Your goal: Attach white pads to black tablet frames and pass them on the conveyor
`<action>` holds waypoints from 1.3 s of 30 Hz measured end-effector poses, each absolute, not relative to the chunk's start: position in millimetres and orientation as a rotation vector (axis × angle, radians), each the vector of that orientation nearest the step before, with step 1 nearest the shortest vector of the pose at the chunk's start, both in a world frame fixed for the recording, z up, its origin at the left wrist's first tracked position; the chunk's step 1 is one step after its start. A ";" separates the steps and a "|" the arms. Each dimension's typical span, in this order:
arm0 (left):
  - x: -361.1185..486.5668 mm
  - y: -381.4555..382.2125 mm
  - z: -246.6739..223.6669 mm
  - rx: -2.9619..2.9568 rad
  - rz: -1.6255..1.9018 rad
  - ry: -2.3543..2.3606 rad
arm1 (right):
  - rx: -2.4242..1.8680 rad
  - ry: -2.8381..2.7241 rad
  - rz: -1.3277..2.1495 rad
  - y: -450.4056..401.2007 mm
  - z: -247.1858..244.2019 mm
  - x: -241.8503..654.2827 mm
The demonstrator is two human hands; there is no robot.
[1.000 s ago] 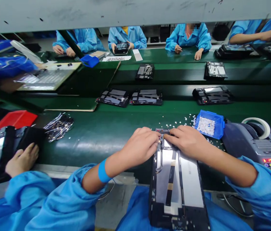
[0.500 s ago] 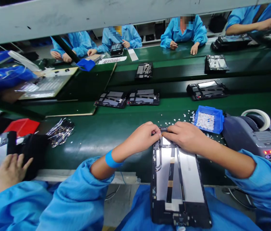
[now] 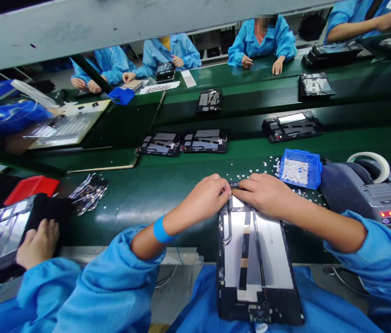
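Both hands at far edge of open tablet chassis (image 3: 258, 259), half on bench (image 3: 154, 185), half over lap. Left hand (image 3: 204, 199) and right hand (image 3: 268, 194) fingers pinched narrow on a small part there, too small to identify. Risk: chassis sliding off bench edge under pressing; flex strip (image 3: 244, 252) snagged.

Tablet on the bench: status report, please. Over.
Left hand and right hand both pinching at the top edge of the open tablet. Blue tray of white bits beside. Nothing blocking.
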State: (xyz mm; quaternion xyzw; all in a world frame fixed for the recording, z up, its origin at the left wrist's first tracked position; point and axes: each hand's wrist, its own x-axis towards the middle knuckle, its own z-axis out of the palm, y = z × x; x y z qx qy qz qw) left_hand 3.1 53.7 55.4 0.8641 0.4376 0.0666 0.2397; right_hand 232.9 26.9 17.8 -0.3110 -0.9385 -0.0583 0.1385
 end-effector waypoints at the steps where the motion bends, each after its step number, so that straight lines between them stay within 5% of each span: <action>1: 3.4 53.5 55.7 2.375 0.173 1.199 | -0.901 -2.717 -0.166 26.9 17.8 232.9; 29: 6.5 59.4 24.0 1.653 0.451 1.319 | -0.907 -2.723 -0.116 26.2 15.9 234.9; 39: 7.0 44.7 21.2 1.803 0.552 1.390 | -0.890 -2.709 -0.185 26.6 11.7 236.4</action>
